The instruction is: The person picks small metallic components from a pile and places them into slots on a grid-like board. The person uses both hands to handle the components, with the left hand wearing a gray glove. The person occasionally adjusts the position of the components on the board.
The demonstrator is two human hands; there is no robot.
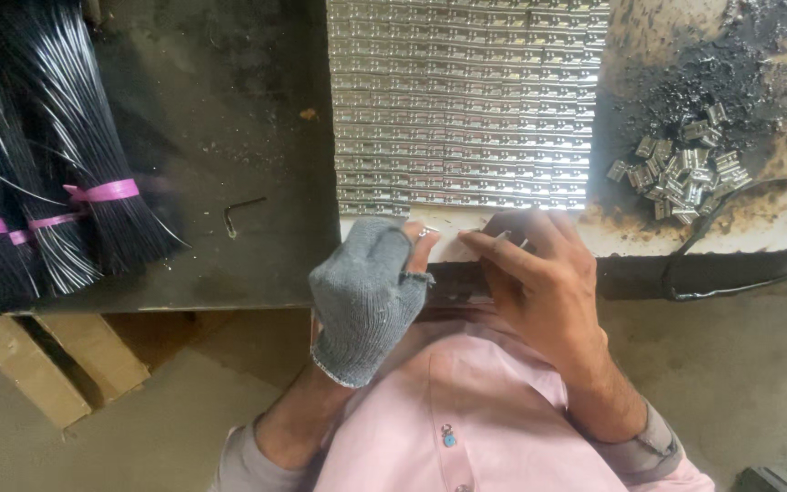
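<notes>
Left grip [368,296], in a grey fingerless glove, pinches a small shiny metal clip [424,232]; right grip [539,278] closes on another clip [503,237]. Both sit at 6 o'clock of the stacked metal strips [466,100]; loose clips [685,173] lie at 3 o'clock on the surface [229,109].

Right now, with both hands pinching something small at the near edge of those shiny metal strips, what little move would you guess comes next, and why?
Probably the small metal piece gets pulled free toward the body. The gloved left hand and bare right hand meet fingertip to fingertip at the near end of the metal strips, and a pile of loose clips already lies to the right.
</notes>
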